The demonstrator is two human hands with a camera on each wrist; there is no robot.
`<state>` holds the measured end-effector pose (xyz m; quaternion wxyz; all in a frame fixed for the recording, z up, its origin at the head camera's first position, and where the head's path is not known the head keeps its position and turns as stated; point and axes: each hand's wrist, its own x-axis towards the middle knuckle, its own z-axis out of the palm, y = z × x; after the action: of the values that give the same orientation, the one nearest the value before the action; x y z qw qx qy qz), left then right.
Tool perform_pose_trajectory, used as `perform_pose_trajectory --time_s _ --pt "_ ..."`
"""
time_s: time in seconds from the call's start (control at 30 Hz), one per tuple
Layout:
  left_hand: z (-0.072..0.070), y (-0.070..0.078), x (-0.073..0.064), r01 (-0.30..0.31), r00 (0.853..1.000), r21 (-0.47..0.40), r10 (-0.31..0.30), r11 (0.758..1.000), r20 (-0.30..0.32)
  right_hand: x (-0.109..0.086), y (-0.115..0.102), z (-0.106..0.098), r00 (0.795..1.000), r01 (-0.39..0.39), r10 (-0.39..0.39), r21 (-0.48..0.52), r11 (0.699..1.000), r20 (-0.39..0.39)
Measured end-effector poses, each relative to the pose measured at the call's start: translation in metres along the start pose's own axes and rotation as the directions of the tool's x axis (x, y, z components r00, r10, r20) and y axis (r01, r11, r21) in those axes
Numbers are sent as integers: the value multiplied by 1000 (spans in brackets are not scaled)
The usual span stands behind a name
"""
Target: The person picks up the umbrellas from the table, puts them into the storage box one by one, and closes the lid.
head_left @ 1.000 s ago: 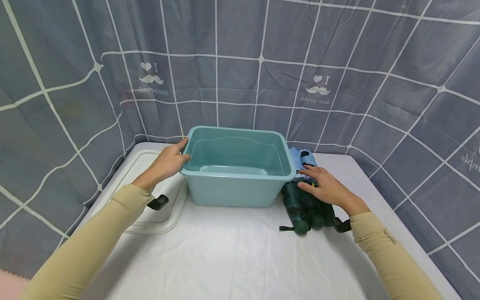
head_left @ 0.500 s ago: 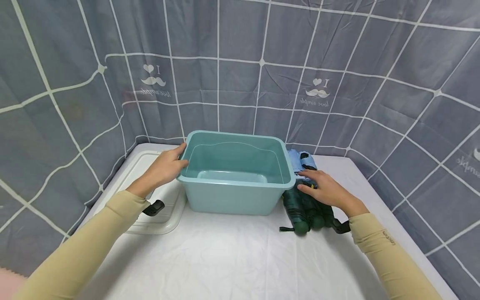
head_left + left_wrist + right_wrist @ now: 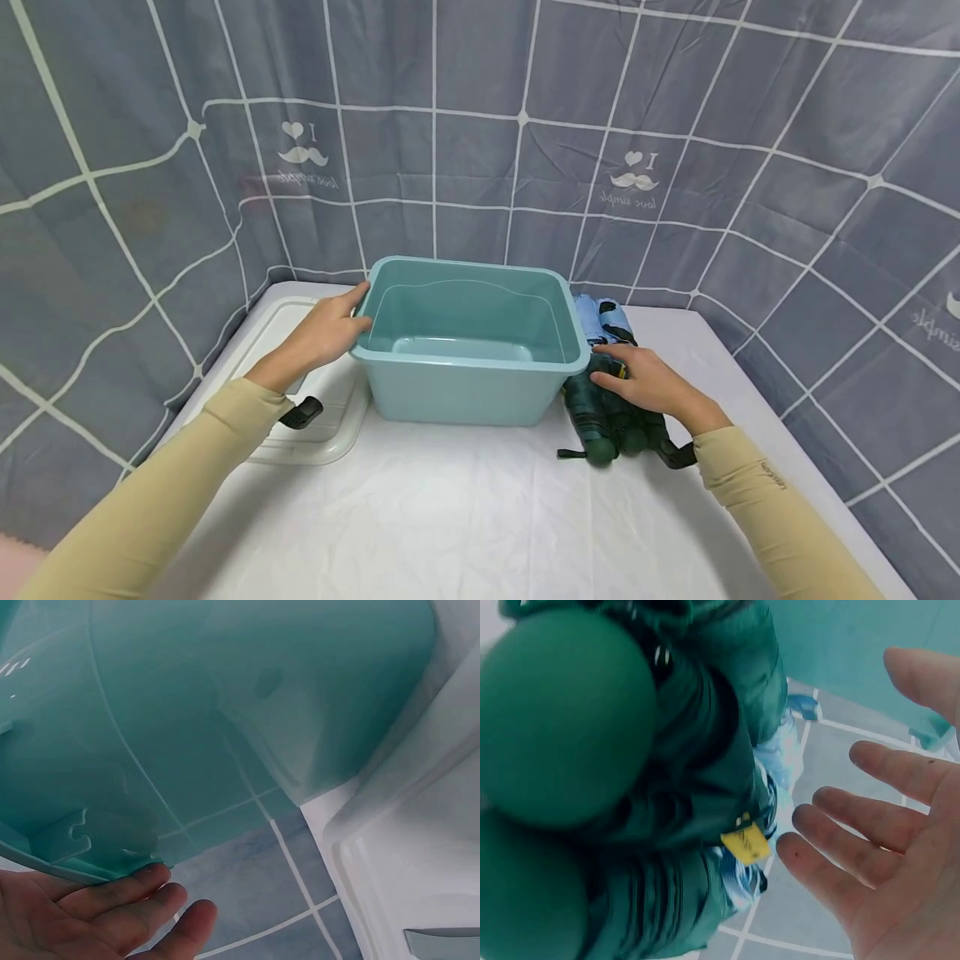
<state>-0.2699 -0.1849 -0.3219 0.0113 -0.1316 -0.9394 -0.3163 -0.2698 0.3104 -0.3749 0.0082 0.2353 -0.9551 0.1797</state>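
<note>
On a white-covered table [image 3: 465, 508] walled in by a grey checked curtain [image 3: 675, 125], a person in tan sleeves works at a teal plastic bin [image 3: 468, 346] that stands open and upright near the middle of the surface. At the bin's left rim, the left hand [image 3: 322, 333] rests with fingers straight and relaxed, its fingertips [image 3: 161, 896] lying against the underside of the lip rather than curled round it. Just right of the bin, the right hand [image 3: 648, 383] is spread flat, fingers extended, above two dark green folded umbrellas [image 3: 611, 421] lying side by side with their rounded handles toward the camera; the wrist view shows the palm open and gripping nothing. A light blue folded umbrella [image 3: 603, 317] lies just behind the green pair, against the bin's right wall. A clear plastic lid [image 3: 300, 433] lies flat on the table to the bin's left, beneath the left forearm.
</note>
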Motion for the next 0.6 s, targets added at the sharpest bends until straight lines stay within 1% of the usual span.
perform_pose_trajectory --time_s 0.13,0.27,0.4,0.5,0.6 --pt "0 0 0 4 1000 0 -4 1000 -1 4 -3 6 1000 17 -16 10 1000 -4" --pt "-1 1 1 15 1000 -19 -15 1000 -7 8 -6 11 999 38 -38 24 999 -12" --pt "-2 2 3 44 999 -28 -45 999 -24 11 -9 14 998 59 -58 45 997 -17" --pt "-3 4 7 74 997 -32 -75 997 -23 11 -12 15 999 53 -53 47 997 -7" --pt "-3 4 11 93 996 -44 -94 995 -5 13 -14 16 999 34 -35 45 998 19"
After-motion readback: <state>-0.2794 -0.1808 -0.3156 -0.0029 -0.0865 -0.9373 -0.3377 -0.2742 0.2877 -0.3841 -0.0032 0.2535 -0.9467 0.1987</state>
